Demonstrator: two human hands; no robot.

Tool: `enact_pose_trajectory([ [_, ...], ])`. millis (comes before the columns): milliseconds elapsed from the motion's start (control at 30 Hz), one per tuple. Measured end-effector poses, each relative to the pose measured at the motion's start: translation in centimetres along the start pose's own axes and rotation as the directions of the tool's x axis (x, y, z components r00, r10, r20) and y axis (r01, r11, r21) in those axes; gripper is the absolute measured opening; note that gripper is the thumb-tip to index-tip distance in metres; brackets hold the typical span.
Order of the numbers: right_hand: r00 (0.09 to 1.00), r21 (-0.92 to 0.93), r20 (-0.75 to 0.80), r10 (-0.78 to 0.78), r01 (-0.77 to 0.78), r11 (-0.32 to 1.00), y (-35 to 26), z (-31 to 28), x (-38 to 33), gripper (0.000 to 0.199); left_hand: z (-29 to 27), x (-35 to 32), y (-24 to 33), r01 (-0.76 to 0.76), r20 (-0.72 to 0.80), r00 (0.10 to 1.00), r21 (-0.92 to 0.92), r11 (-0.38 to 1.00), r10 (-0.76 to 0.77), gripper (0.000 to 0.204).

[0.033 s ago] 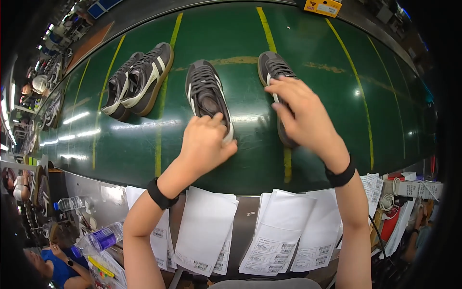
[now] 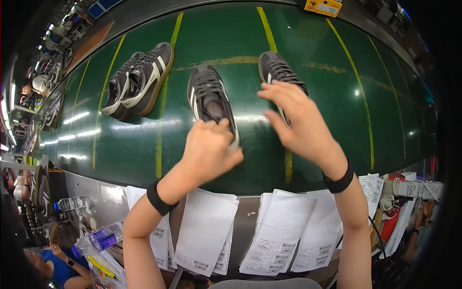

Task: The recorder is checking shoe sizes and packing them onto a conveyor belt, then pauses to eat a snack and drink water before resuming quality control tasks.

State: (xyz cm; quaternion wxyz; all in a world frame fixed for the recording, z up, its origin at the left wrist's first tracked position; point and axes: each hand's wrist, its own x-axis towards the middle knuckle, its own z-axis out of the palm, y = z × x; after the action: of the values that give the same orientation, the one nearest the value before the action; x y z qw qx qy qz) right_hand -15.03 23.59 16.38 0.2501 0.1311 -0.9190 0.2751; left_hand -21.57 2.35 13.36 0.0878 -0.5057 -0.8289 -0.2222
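Observation:
My left hand (image 2: 211,150) is closed around the heel end of a dark grey sneaker (image 2: 206,85) with pale side stripes and dark laces. That sneaker's toe points to the far side, and its heel is partly behind my fingers. Above the heel half of a matching sneaker (image 2: 275,66) is my right hand (image 2: 303,123), fingers apart and thumb spread to the left. It covers much of that shoe; whether it touches the shoe is unclear. Another pair of the same sneakers (image 2: 149,79) rests side by side at the left. All lie on a green belt (image 2: 236,38) with yellow cross lines.
Stacks of white printed sheets (image 2: 204,231) lie along the near metal ledge. Plastic bottles (image 2: 103,238) and a person in blue (image 2: 60,267) are at lower left. Cables and a white power strip (image 2: 418,189) sit at right. A yellow box (image 2: 322,7) stands at the far edge.
My left hand and the sneaker in it have shifted slightly to the right and nearer to me. My right hand has drawn a little to the left, showing more of the right sneaker's laces.

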Motion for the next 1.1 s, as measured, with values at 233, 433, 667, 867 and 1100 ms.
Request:
enact_pose_trajectory([
  [233,0.969,0.130,0.247,-0.028,-0.005,0.991,-7.5,-1.2,-1.7,0.036,-8.9,-2.4,10.2,-0.116,0.285,0.927,-0.401,0.909,0.244,0.034],
  [433,0.983,0.355,0.174,0.066,-0.125,0.927,-5.8,-0.5,-1.4,0.005,-8.1,-2.7,10.1,-0.198,0.115,0.944,-0.553,0.809,0.309,0.028],
  [667,0.843,0.525,0.437,0.315,-0.523,0.672,-4.9,-0.2,-1.5,0.009,-8.0,-4.1,12.3,0.000,0.170,0.981,-0.489,0.872,0.095,0.019],
  [867,0.986,0.164,-0.153,-0.064,0.089,0.982,-5.0,-3.1,-4.3,0.017,-9.8,-0.4,11.7,-0.020,0.337,0.924,-0.428,0.904,0.180,0.038],
  [1100,0.837,0.282,-0.547,-0.008,0.194,0.940,-19.2,-7.9,-14.0,0.009,-4.7,3.1,7.8,0.356,0.171,0.921,-0.002,0.934,-0.351,0.036],
])
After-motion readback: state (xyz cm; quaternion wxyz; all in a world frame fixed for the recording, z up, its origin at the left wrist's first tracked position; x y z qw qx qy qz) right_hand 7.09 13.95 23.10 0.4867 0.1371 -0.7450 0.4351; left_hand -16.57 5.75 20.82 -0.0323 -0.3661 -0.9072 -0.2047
